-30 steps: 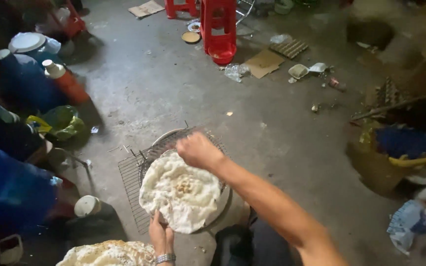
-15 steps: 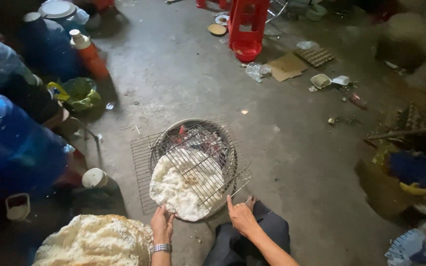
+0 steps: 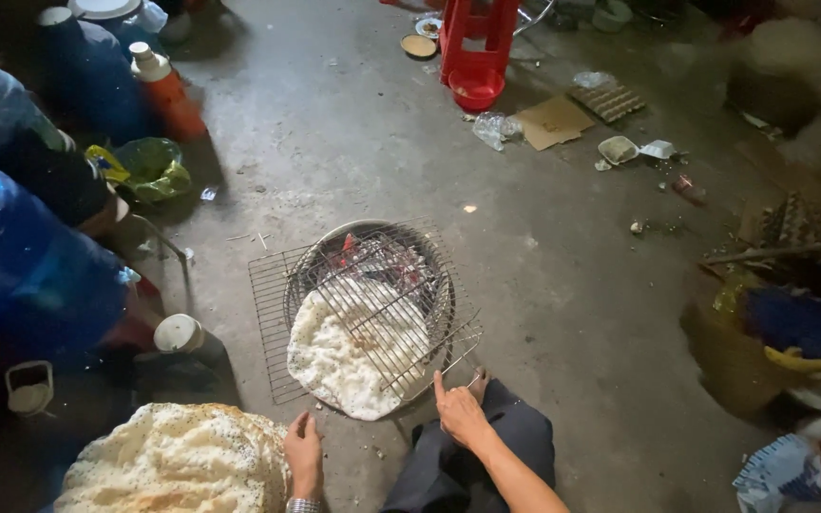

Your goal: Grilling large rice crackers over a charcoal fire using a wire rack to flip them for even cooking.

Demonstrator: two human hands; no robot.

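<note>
A round charcoal brazier (image 3: 441, 302) with glowing coals (image 3: 372, 255) stands on the concrete floor. A white puffed rice cracker (image 3: 344, 361) lies on it, sandwiched between a square wire rack (image 3: 266, 313) below and a second wire grill (image 3: 387, 294) on top. My right hand (image 3: 458, 415) rests by my knee, its index finger raised against the top grill's wire handles (image 3: 460, 353); it holds nothing. My left hand (image 3: 304, 454) lies flat on the floor between the rack's front edge and a pile of toasted crackers (image 3: 173, 461).
Big blue water jugs (image 3: 21, 266) and an orange bottle (image 3: 168, 90) crowd the left. A white-lidded can (image 3: 180, 332) stands beside the rack. Red plastic stools (image 3: 477, 47), cardboard (image 3: 553, 122) and litter lie beyond. A basket with clutter (image 3: 791, 328) sits at the right.
A second ago my right hand pressed on the cracker lying atop the grill. The cracker now sits under the top wire grill and both hands have drawn back to the front.
</note>
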